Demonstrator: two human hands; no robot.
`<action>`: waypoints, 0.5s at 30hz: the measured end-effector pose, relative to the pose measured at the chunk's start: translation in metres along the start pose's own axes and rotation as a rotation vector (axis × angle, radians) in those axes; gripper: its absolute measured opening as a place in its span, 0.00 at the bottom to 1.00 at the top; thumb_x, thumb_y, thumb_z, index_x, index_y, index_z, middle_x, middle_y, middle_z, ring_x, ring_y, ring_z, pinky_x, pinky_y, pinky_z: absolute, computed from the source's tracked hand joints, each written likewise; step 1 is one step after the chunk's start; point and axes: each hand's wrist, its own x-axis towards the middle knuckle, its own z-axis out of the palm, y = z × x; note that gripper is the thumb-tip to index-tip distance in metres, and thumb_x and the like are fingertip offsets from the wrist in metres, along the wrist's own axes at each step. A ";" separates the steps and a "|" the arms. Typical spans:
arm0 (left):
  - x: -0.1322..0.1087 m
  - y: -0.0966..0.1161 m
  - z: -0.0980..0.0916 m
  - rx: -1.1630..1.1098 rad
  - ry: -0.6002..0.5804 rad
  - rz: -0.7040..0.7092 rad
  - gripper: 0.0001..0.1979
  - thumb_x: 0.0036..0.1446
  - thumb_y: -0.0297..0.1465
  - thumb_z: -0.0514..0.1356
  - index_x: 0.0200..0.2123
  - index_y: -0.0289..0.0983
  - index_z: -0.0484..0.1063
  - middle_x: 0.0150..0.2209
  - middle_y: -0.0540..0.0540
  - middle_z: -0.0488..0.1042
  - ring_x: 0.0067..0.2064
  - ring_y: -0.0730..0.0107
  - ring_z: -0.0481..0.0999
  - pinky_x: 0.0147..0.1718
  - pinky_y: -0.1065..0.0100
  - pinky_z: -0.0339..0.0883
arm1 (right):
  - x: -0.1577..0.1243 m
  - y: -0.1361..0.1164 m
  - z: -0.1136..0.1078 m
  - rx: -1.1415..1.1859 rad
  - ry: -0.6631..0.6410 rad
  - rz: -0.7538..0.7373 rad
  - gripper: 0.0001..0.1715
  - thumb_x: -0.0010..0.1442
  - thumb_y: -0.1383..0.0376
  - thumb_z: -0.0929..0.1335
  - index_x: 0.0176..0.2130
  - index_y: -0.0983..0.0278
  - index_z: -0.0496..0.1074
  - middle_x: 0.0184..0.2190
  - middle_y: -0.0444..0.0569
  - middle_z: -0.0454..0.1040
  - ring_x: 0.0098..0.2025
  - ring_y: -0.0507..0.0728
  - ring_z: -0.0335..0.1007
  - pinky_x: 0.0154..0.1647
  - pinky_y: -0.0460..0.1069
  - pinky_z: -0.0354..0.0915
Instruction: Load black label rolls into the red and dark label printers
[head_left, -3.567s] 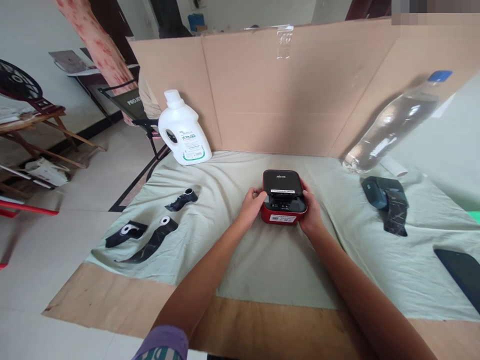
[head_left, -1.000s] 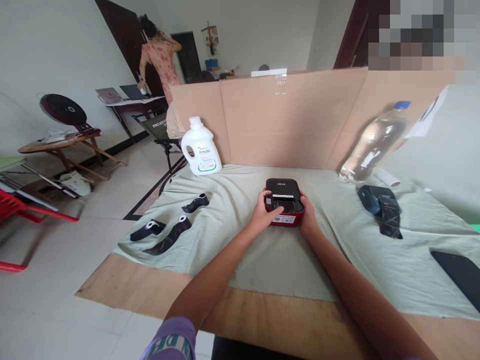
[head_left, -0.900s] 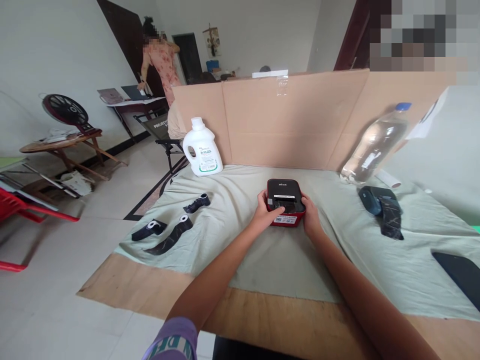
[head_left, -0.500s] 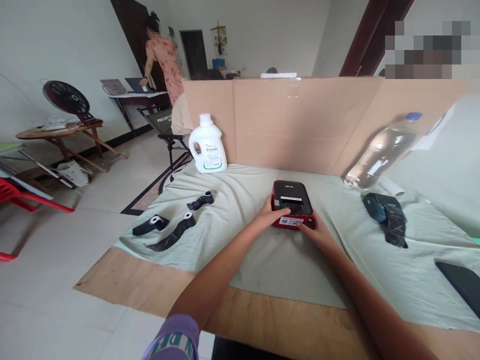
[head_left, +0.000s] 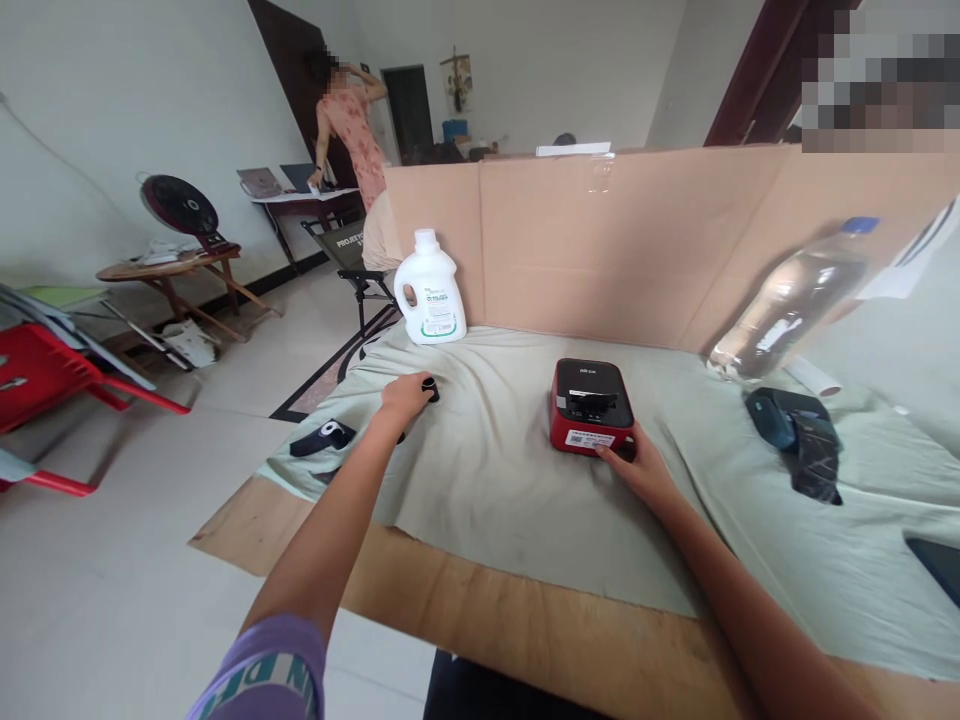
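Note:
My left hand (head_left: 405, 397) is closed over a small black roll (head_left: 430, 389), whose white-rimmed end shows at the fingers; the hand and wrist hide most of its strip. Below it on the cloth lies another black roll with a white core (head_left: 324, 437), and a further strip is largely hidden behind my forearm. My right hand (head_left: 637, 462) grips the front right corner of a red and black label printer (head_left: 591, 405), thumb at the white front label and fingers round the side. A dark piece stands up from the slot in the printer's top.
A white detergent bottle (head_left: 433, 295) and a cardboard screen (head_left: 585, 250) stand at the back. At right are a large clear bottle (head_left: 787, 300), a dark device with a black strip (head_left: 791, 425) and a phone (head_left: 934, 565). A person (head_left: 351, 125) stands beyond.
My left hand has left the printer and moved left to the black roll. My right hand stays on the printer. The view has turned slightly left.

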 end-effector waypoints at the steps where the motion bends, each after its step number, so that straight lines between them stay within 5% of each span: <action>1: -0.001 -0.002 0.001 -0.005 0.005 0.007 0.24 0.59 0.38 0.59 0.60 0.49 0.70 0.55 0.42 0.76 0.56 0.48 0.75 0.50 0.56 0.68 | 0.000 0.001 0.000 0.001 0.000 -0.001 0.35 0.57 0.50 0.72 0.58 0.59 0.64 0.56 0.55 0.73 0.51 0.64 0.74 0.56 0.63 0.70; 10: -0.004 -0.032 -0.020 -0.001 0.020 -0.034 0.21 0.56 0.33 0.64 0.53 0.37 0.74 0.57 0.37 0.74 0.55 0.49 0.74 0.52 0.56 0.67 | -0.002 0.008 -0.001 -0.006 -0.009 -0.026 0.38 0.58 0.53 0.71 0.63 0.57 0.61 0.58 0.54 0.72 0.53 0.64 0.74 0.57 0.63 0.69; 15: -0.017 -0.036 -0.026 0.014 0.018 -0.041 0.23 0.49 0.27 0.69 0.50 0.34 0.76 0.56 0.32 0.75 0.57 0.40 0.73 0.54 0.50 0.66 | -0.001 0.012 0.000 0.006 -0.004 -0.028 0.41 0.58 0.53 0.72 0.66 0.56 0.58 0.59 0.54 0.71 0.53 0.64 0.74 0.57 0.63 0.69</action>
